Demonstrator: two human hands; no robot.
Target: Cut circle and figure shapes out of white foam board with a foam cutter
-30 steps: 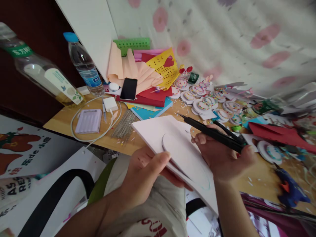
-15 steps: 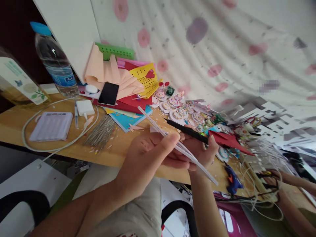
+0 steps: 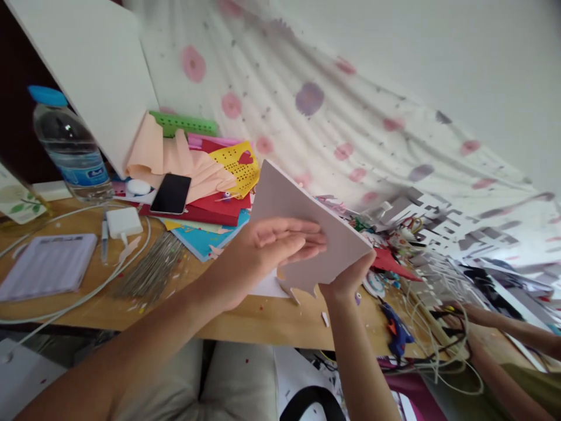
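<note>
A white foam board (image 3: 298, 210) stands tilted up on edge above the wooden table (image 3: 263, 318), with a jagged cut-out along its lower edge. My left hand (image 3: 280, 242) lies on its near face with the fingers stretched out flat. My right hand (image 3: 346, 279) grips the board's lower right corner from below, thumb on the near edge, the other fingers hidden behind it. The black scissors seen earlier are out of sight.
A water bottle (image 3: 70, 146), phone (image 3: 170, 193), lilac power bank (image 3: 46, 266), white charger (image 3: 124, 221) and wire bundle (image 3: 151, 269) lie at the left. Coloured paper sheets (image 3: 219, 175) sit behind. A blue glue gun (image 3: 397, 330), tangled cords (image 3: 438, 345) and another person's arm (image 3: 504, 327) are at the right.
The board swung from lying flat, through edge-on, to upright facing me. My left fingers went from pinching it to lying flat. The view turned right and the scissors went out of sight.
</note>
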